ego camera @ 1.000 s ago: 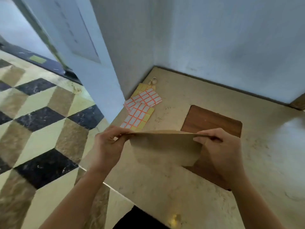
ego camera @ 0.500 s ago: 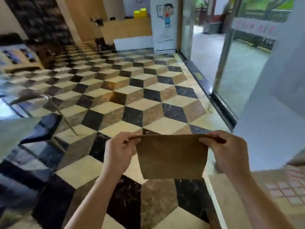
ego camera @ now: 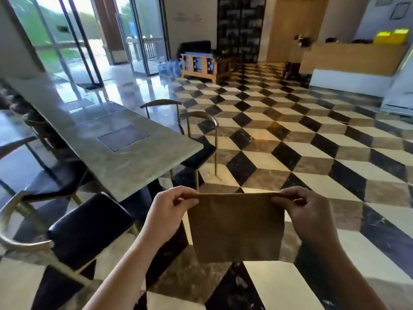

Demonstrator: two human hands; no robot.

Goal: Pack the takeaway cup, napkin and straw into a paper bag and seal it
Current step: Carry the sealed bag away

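Two hands: both raised in front of the body, over the tiled floor (ego camera: pixel 290 135).
Paper bag (ego camera: pixel 237 227): flat, hanging upright between them.
Left hand (ego camera: pixel 166 214): fingers pinching the bag's top left corner.
Right hand (ego camera: pixel 310 214): fingers pinching the top right corner.
Table (ego camera: pixel 125 153): left, chairs beside it.

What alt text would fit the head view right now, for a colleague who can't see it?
Two bare hands, left hand and right hand, pinch the top corners of a flat brown paper bag held over a checkered floor. A stone-topped table with dark-seated chairs stands at left.
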